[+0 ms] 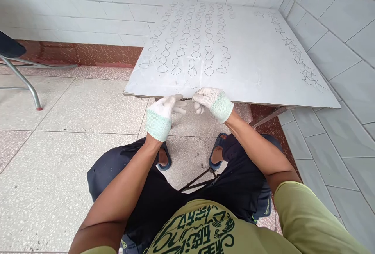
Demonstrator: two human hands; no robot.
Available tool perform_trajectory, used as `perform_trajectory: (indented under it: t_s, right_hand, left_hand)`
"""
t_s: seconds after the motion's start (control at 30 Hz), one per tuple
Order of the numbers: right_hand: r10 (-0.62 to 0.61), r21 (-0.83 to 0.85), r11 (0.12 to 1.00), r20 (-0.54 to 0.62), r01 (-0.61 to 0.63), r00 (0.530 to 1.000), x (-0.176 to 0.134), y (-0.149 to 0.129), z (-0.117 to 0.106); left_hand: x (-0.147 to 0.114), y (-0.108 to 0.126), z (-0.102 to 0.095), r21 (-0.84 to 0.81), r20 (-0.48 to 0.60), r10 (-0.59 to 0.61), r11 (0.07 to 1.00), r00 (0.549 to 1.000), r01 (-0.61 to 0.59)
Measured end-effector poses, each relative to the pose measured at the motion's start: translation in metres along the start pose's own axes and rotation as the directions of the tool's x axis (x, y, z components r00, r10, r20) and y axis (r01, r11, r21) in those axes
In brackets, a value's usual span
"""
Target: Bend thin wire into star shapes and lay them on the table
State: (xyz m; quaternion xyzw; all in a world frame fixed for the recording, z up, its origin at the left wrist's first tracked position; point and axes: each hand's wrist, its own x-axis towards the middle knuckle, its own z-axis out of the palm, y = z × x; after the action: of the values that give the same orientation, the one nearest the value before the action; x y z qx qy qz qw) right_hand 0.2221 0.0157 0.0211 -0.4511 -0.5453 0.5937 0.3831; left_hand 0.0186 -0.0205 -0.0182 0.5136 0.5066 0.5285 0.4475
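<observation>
Both of my hands wear white gloves with pale green cuffs and meet at the near edge of a white board (pixel 252 74). My left hand (pixel 168 107) has its thumb and fingers closed toward a short, thin dark wire (pixel 186 99). At the wire's other end, my right hand (pixel 206 100) pinches with thumb and forefinger. The gloves hide most of the wire, so its shape is unclear. Just beyond the hands, another thin wire piece (pixel 190 85) lies on the board. Rows of looped figure-eight wire shapes (pixel 209 61) cover its left half.
Star-shaped wire pieces (pixel 297 57) lie in a line along the board's right side. Tiled walls (pixel 331 31) stand behind and to the right. A metal chair leg (pixel 25 78) is at far left. My knees and slippered feet (pixel 216 150) are below the board's front edge.
</observation>
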Motion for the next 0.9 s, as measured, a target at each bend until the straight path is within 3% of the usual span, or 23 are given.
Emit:
perform_trajectory:
  t_s: [0.13,0.37,0.47,0.73,0.9]
  right_hand:
    - [-0.012,0.002,1.0,0.012,0.012,1.0,-0.001,-0.002,-0.001]
    - [0.02,0.016,1.0,0.032,-0.02,0.999,-0.002,-0.002,-0.003]
    - [-0.011,0.041,0.999,0.058,0.009,0.998,0.0,0.002,-0.006]
    - [-0.003,0.033,0.999,0.099,0.0,0.995,0.002,0.001,-0.005]
    - [0.003,0.031,1.0,0.029,-0.004,1.0,0.003,-0.002,-0.005]
  left_hand:
    - [0.0,0.005,0.003,0.082,-0.017,-0.021,0.996,1.0,0.022]
    - [0.01,0.001,0.003,-0.147,0.095,-0.107,0.982,0.99,0.12]
    - [0.01,0.0,0.003,-0.172,0.092,-0.123,0.976,0.988,0.137]
    - [0.008,-0.005,0.004,-0.048,0.057,-0.111,0.992,0.992,0.114]
    - [0.011,-0.01,0.001,0.071,0.054,-0.107,0.992,0.993,0.103]
